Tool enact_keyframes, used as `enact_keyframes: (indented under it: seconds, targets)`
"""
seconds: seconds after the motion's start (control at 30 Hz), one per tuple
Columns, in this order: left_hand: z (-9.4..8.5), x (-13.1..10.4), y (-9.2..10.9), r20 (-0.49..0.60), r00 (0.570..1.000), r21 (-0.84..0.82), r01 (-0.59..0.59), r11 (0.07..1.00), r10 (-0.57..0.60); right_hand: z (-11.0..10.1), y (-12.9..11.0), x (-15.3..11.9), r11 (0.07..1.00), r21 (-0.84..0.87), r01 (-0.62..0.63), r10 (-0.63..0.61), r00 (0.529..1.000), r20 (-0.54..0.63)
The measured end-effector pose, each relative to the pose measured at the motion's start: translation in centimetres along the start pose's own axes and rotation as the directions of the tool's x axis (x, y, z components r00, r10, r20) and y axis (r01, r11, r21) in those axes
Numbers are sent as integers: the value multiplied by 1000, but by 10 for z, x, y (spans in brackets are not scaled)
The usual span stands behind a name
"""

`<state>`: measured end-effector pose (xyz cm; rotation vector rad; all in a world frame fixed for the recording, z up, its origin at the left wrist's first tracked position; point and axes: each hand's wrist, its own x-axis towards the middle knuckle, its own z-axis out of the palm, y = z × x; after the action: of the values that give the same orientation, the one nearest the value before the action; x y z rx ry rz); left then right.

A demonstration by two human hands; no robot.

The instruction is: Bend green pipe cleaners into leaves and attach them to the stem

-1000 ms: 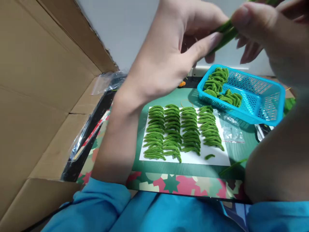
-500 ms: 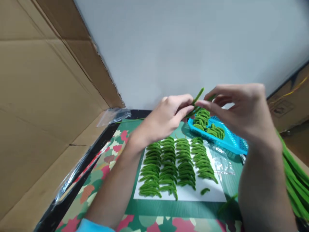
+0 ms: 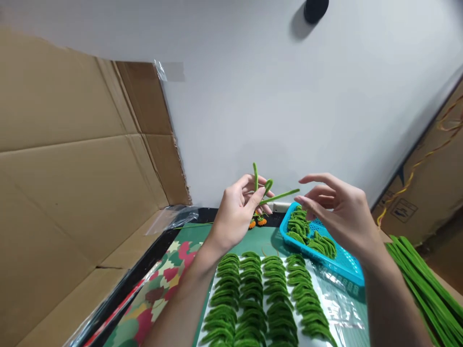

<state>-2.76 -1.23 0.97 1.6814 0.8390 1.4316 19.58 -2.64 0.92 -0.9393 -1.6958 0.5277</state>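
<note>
Pinched between the thumb and fingers of my left hand [image 3: 238, 207] is a green fuzzy stem [image 3: 280, 196], bent into a loop with one end up and the other pointing right. My right hand [image 3: 334, 207] is just right of that end, fingers apart, holding nothing. Below the hands, several curved green fuzzy pieces [image 3: 249, 289] lie in columns on a white sheet [image 3: 318, 284]. More such pieces [image 3: 321, 245] sit in a blue basket [image 3: 347, 267] under my right hand.
Long green stems [image 3: 427, 284] lie at the right. Small orange items [image 3: 262, 221] are behind my left hand. A clear plastic bag [image 3: 343, 303] lies beside the sheet. Cardboard [image 3: 65, 173] stands at the left, a pale wall [image 3: 282, 106] behind.
The view has tilted up. My right hand has let go of the green stem and moved apart from my left hand. The stem now shows a loop.
</note>
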Motion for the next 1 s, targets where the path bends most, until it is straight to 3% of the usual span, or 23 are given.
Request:
enact_keyframes:
  seconds: [0.1,0.3,0.53,0.8,1.0]
  targets:
    - [0,0,0,13,1000,-71,15,997,-14,4,3,0,999,23,44,-43,999,-20]
    - [5,-5,4,38,998,-96,50,994,-46,16,2,0,990,-48,130,-137,973,-187]
    - [15,-9,0,107,993,-17,56,998,-54,37,-5,1,972,210,108,-17,918,-396]
    - [17,-3,-4,66,997,120,-52,991,45,55,0,14,948,307,84,31,936,-351]
    - [13,6,-4,-55,998,113,22,993,-16,56,-2,19,951,258,169,-36,892,-450]
